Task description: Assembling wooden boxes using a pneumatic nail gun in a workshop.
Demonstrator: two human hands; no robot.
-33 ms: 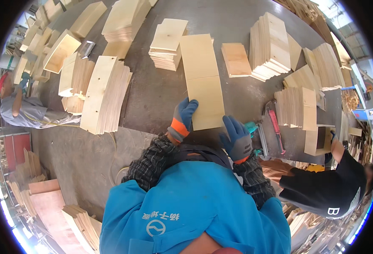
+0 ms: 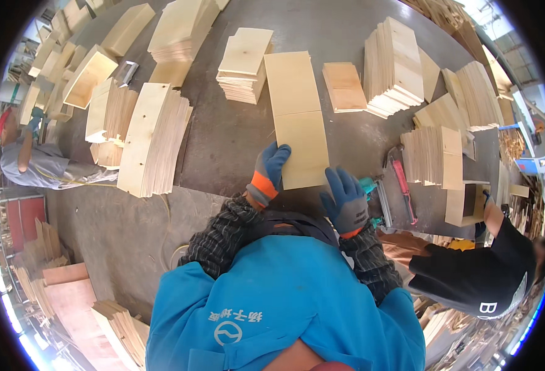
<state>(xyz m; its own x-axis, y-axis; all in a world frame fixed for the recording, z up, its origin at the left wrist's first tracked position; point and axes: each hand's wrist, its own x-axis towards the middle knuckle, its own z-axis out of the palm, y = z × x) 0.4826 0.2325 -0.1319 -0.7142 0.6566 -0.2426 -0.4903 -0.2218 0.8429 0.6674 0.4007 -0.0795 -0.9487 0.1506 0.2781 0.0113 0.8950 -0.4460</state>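
In front of me lies a long pale plywood piece (image 2: 303, 145) with a seam across its middle; its far end reaches beside a stack of boards (image 2: 241, 80). My left hand (image 2: 269, 170), in a blue and grey glove with an orange cuff, grips its near left edge, thumb on top. My right hand (image 2: 349, 204), gloved alike, is at the near right corner, fingers stretched and thumb apart; I cannot tell whether it touches the wood. Just right of it lies a green and silver tool (image 2: 384, 201), partly hidden by the hand. A hammer with a red handle (image 2: 402, 185) rests beyond.
Thin board stacks stand at left (image 2: 152, 139) and right (image 2: 393, 68) on the dark table (image 2: 223, 148). A smaller board stack (image 2: 345, 86) sits between. One co-worker in black (image 2: 470, 278) handles an open wooden box (image 2: 461, 213) at right; another person in grey (image 2: 34, 161) is far left.
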